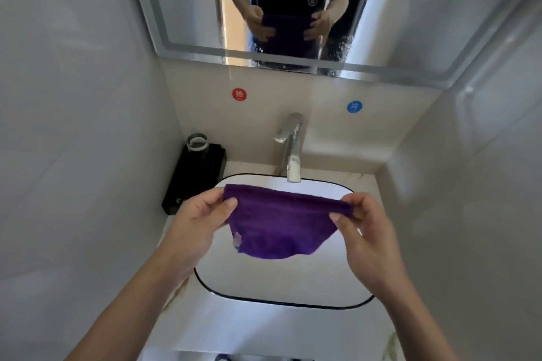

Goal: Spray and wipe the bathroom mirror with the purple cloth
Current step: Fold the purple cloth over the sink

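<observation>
You hold the purple cloth (277,223) stretched between both hands above the white basin (281,281). Your left hand (196,223) pinches the cloth's upper left corner between thumb and forefinger, and your right hand (366,231) pinches the upper right corner the same way, so the top edge runs taut from one grip to the other while the rest hangs down in a rounded sag over the bowl. A small pale tag or patch shows near the cloth's lower left edge.

The basin has a thin black rim and sits on a pale countertop (264,328). Behind it stands a chrome faucet (291,149), its spout reaching over the back of the bowl. To the left of the faucet, against the wall, a black tray (193,179) carries a clear glass (198,142).

On the back wall, a red round sticker (239,94) sits to the left and a blue round sticker (354,106) to the right. Above them hangs the mirror (187,9), whose lower part looks streaked with wet. It reflects your hands and the cloth.
</observation>
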Demonstrator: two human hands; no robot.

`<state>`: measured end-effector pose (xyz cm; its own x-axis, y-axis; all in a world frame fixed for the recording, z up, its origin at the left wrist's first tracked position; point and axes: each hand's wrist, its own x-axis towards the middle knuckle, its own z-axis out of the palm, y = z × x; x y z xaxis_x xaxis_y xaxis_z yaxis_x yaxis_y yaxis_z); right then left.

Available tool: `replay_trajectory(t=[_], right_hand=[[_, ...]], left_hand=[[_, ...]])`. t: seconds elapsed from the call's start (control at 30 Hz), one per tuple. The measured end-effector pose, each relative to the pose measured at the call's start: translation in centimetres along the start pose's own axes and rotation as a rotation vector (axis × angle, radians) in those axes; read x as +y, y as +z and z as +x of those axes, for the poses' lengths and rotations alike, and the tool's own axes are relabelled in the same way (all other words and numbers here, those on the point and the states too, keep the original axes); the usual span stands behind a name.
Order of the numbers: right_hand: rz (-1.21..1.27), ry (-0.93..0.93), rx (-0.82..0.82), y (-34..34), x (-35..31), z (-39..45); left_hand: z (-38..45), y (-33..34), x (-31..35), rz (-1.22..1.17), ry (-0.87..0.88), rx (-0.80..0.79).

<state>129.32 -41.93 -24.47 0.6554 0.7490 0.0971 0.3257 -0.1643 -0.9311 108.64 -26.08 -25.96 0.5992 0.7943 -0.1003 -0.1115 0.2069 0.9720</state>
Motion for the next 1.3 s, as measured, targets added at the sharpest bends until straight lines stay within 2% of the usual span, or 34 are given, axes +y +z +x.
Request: replay_trajectory(t=[0.1, 0.23, 0.3, 0.4, 0.53, 0.63, 0.7, 0.83, 0.93, 1.13, 1.23, 1.3], right_hand=[[0.068, 0.015, -0.034, 1.1, 0.8, -0.2], [0.134, 0.102, -0.122, 4.5, 1.0, -0.1], [0.172, 0.148, -0.176, 6.6, 1.3, -0.4], [0.142, 0.168, -0.311, 10.2, 1.4, -1.3], [0.118, 0.201, -0.531, 14.3, 1.1, -3.3], [0.052, 0.269, -0.658, 16.7, 1.5, -4.1], [-0.053, 0.24, -0.706, 18.4, 2.1, -3.6], [-0.572, -0.111, -0.784, 22.5, 4.9, -1.6], [-0.829, -0.26, -0.791, 25.4, 7.3, -0.7], [-0.795, -0.181, -0.711, 26.8, 8.7, 0.3], [-0.73, -0.108, -0.726, 25.9, 8.8, -0.4], [-0.702, -0.067, -0.734, 25.1, 9.1, -1.2]], left_hand=[[-0.6, -1.0, 0.2, 0.054, -0.011, 0.058], [-1.0, -3.7, -0.3, 0.088, -0.072, 0.252], [-1.7, -5.6, -0.7, 0.07, -0.081, 0.353], [-3.7, -8.8, -0.9, 0.138, -0.089, 0.422], [-7.2, -12.7, -1.2, 0.373, -0.197, 0.494], [-8.9, -14.5, -1.8, 0.634, -0.275, 0.545], [-9.0, -15.0, -2.4, 0.856, -0.284, 0.567], [-6.6, -14.8, -4.2, 1.291, -0.368, 0.461], [-3.4, -14.4, -5.7, 1.379, -0.333, 0.388], [-0.2, -15.7, -7.1, 1.322, -0.313, 0.317], [-1.6, -16.2, -10.1, 1.262, -0.405, 0.279], [-2.9, -16.2, -13.0, 1.212, -0.503, 0.191]])
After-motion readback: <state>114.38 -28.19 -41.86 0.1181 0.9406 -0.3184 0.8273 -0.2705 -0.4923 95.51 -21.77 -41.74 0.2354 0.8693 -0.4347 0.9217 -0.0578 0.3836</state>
